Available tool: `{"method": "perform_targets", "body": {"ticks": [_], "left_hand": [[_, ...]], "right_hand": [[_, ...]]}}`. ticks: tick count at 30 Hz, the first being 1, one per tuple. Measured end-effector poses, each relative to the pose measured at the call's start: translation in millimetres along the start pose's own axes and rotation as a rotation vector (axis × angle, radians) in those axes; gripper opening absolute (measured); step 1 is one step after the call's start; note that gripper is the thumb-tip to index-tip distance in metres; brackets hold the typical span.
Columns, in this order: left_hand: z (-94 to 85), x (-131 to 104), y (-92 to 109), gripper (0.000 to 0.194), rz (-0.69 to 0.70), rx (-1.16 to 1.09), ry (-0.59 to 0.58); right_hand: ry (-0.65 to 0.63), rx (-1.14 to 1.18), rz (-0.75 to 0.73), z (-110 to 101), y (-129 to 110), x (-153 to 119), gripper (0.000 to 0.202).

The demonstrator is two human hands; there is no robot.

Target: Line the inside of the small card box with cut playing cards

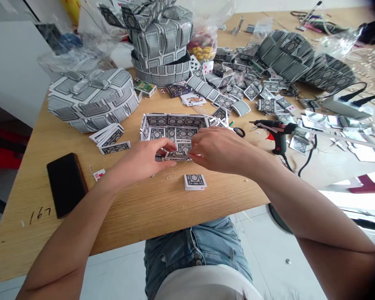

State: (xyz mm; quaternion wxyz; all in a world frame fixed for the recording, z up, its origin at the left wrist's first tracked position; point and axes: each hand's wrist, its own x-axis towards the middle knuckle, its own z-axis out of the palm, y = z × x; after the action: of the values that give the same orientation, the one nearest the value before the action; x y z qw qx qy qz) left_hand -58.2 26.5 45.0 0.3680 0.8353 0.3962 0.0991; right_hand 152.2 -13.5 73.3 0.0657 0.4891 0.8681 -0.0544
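Note:
An open box made of playing cards (175, 121) lies on the wooden table in front of me, its patterned card backs facing inward. My left hand (158, 155) is curled round the near left part of its front wall, thumb outside and fingers inside. At the right end of that same wall, my right hand (211, 149) pinches the edge; its fingertips are partly hidden. Just toward me from the box rests a folded playing card (195, 182). Left of the box lies a fanned stack of cards (108, 137).
A black phone (66, 184) lies at left. To the right are a glue gun (276, 131) with its cord and scissors (239, 132). Behind stand a lidded card basket (93, 98), a taller card structure (162, 46) and many scattered folded cards (225, 89).

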Motion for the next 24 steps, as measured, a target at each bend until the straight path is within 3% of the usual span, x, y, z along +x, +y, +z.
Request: {"method": "perform_targets", "body": {"ticks": [7,10,19,24], "left_hand": [[21.0,7,4,0.024,0.163,0.04,0.135],[23.9,6,1,0.024,0.222,0.091,0.14],[29.7,5,-3,0.02,0.153,0.247,0.15],[35.6,6,-7,0.021,0.258,0.361,0.226]], "right_hand": [[0.003,0.075,-0.013,5,11,-3,0.026],[0.005,0.069,-0.02,5,9,-5,0.025],[0.006,0.177,-0.034,9,14,-6,0.023],[0.032,0.168,-0.041,13,18,-10,0.024]]}}
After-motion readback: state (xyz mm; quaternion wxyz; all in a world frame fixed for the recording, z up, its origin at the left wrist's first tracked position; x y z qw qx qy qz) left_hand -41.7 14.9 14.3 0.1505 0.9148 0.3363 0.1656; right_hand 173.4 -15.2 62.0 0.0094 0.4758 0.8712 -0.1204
